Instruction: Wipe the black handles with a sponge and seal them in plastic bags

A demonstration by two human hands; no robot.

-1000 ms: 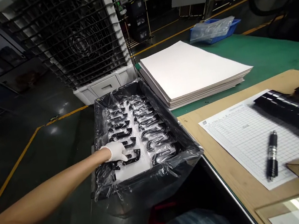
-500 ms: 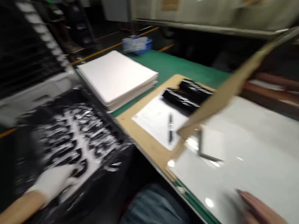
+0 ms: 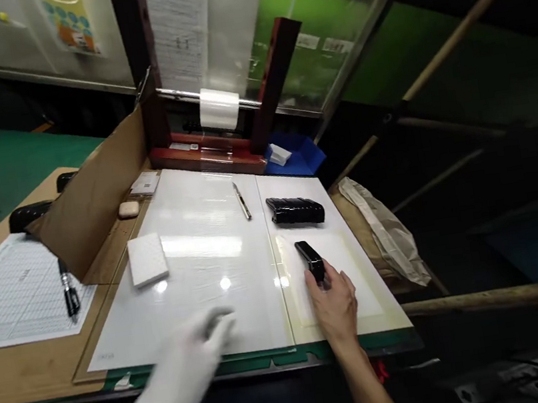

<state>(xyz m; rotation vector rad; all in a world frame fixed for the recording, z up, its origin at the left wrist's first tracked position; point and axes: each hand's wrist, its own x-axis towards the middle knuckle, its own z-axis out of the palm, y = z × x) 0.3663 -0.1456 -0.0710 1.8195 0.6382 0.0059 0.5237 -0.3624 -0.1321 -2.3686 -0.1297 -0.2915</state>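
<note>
Holding a black part (image 3: 311,260) at right

White worktop (image 3: 210,284) spans the middle. Blurred, gloved left hand (image 3: 186,362) at its near edge: fingers half-curled, hold unclear. Bare right hand (image 3: 335,305) closed on the part's near end; black stack (image 3: 297,212) just beyond, far right.

Glossy black part (image 3: 310,259): narrow, elongated; near end gripped in right hand (image 3: 335,306), far end angled slightly left, over yellow-edged white area (image 3: 360,289)

White wrist-length glove (image 3: 178,376) over the left fingers (image 3: 221,333); right fingers (image 3: 335,278) and forearm (image 3: 370,385) bare
</note>
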